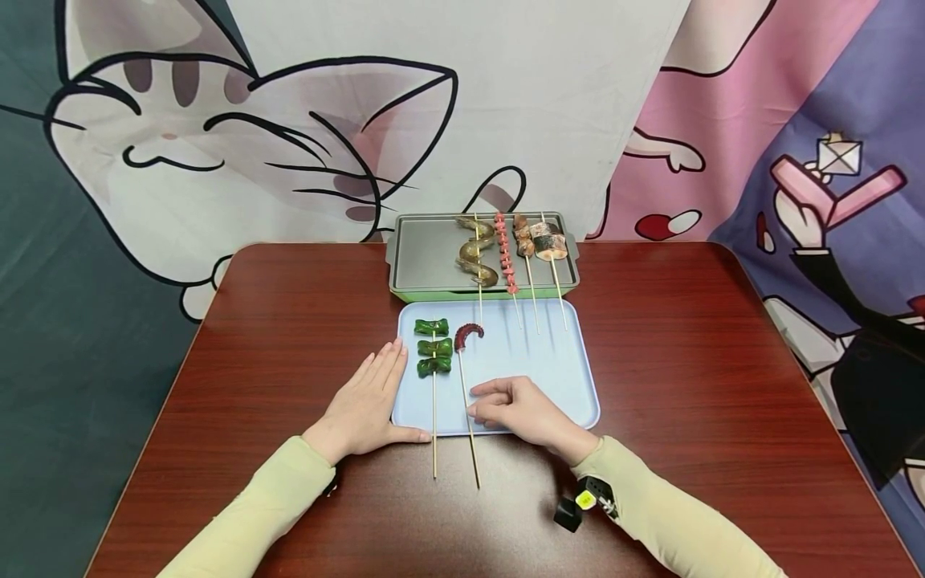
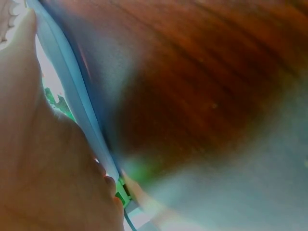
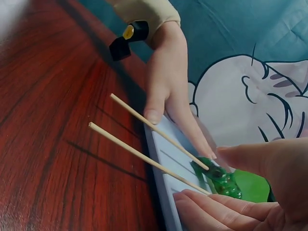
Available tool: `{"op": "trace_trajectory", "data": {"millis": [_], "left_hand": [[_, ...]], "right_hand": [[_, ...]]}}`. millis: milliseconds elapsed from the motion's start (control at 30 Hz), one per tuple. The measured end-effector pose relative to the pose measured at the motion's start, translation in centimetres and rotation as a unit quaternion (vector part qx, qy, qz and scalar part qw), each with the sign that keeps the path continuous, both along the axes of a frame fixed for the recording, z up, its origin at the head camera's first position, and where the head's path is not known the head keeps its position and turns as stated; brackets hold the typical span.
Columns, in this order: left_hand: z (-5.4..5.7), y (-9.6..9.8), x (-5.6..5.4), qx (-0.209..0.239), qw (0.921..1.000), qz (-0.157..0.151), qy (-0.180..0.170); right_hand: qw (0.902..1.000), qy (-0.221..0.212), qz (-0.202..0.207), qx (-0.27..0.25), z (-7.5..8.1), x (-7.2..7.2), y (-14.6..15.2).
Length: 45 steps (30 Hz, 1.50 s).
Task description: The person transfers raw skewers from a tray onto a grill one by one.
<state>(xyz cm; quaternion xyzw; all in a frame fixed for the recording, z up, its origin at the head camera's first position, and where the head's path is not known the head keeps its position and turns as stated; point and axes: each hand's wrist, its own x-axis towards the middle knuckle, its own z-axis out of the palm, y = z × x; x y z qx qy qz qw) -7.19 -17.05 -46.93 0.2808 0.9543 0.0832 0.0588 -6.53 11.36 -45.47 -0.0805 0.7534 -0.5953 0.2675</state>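
Observation:
My left hand (image 1: 364,405) rests with straight fingers along the left rim of a light blue tray (image 1: 571,369), its thumb at the front corner. On the tray lies a skewer of green pepper pieces (image 1: 434,348). To its right is a skewer with a dark red octopus tentacle (image 1: 462,333), whose bare stick reaches past the tray's front edge. My right hand (image 1: 523,409) is over the tray beside that stick. In the right wrist view, its thumb stands apart from its fingers (image 3: 207,207), which partly hide the stick; whether they touch it I cannot tell.
Behind the tray stands a grey grill pan (image 1: 426,253) with a green base. Across it lie skewers of shrimp (image 1: 473,250), pink-red pieces (image 1: 505,255), brown meat (image 1: 523,235) and fish chunks (image 1: 549,241), sticks overhanging the tray. A dark red wooden table (image 1: 303,305) supports everything.

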Motion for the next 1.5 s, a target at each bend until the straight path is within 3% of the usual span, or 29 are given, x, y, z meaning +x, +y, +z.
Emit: {"op": "trace_trajectory", "data": {"millis": [200, 500, 1000, 1300, 1500], "left_hand": [[-0.2, -0.1, 0.0, 0.007, 1.0000, -0.001, 0.002], [-0.1, 0.0, 0.0, 0.004, 1.0000, 0.001, 0.003], [-0.1, 0.0, 0.0, 0.001, 1.0000, 0.000, 0.001], [0.0, 0.0, -0.1, 0.002, 1.0000, -0.002, 0.009], [-0.1, 0.0, 0.0, 0.006, 0.9999, -0.001, 0.010]], "right_hand": [[0.9989, -0.036, -0.021, -0.021, -0.5, 0.1, -0.6], [0.9989, 0.003, -0.030, 0.035, -0.9, 0.1, -1.0], [0.9982, 0.020, -0.045, 0.035, -1.0, 0.3, -1.4], [0.9930, -0.074, -0.062, -0.068, -0.6, 0.2, -1.0], [0.9900, -0.099, -0.049, -0.088, -0.1, 0.5, -0.7]]}}
